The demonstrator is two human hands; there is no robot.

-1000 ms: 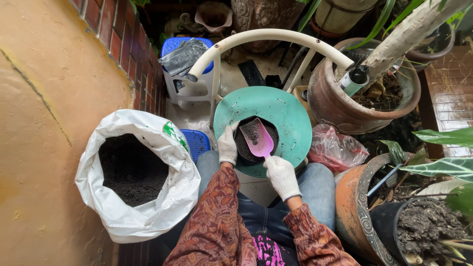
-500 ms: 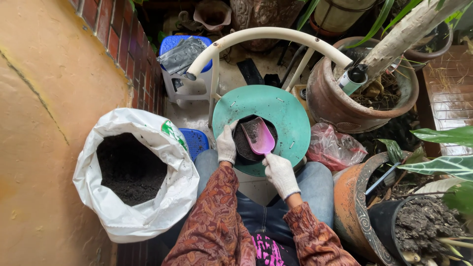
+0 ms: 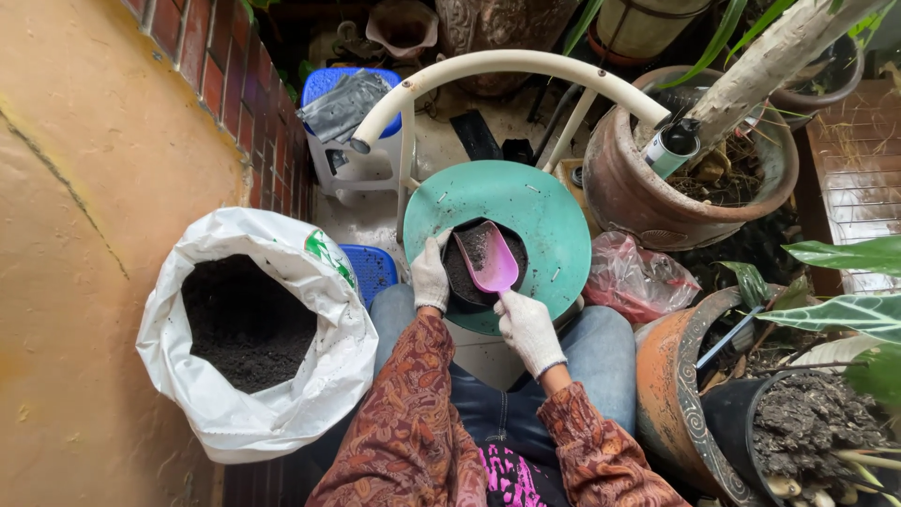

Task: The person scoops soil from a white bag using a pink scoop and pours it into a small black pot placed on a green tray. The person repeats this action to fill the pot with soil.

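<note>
- Holding the pink scoop [image 3: 488, 257] by its handle, the right hand [image 3: 528, 329] has its gloved grip closed around it, the blade tilted over the small black pot [image 3: 457, 275].
- The left hand [image 3: 431, 274] is wrapped on the pot's near rim, steadying it; that grip looks closed on the edge, though the fingers are partly hidden.
- The pot sits on the round green chair seat [image 3: 540, 211], just above the person's knees, with dark soil already inside.
- Risk one: the scoop's blade is nearly as wide as the pot's mouth, so a fast tip could send soil over the rim onto the seat and jeans.
- Risk two: the pot stands close to the seat's near edge; a slack left hand could let it slide off into the lap.
- Risk three: the white soil bag [image 3: 258, 338] stands open on the left, its rim slumped; a knock from the elbow on a reach across could fold it.
</note>
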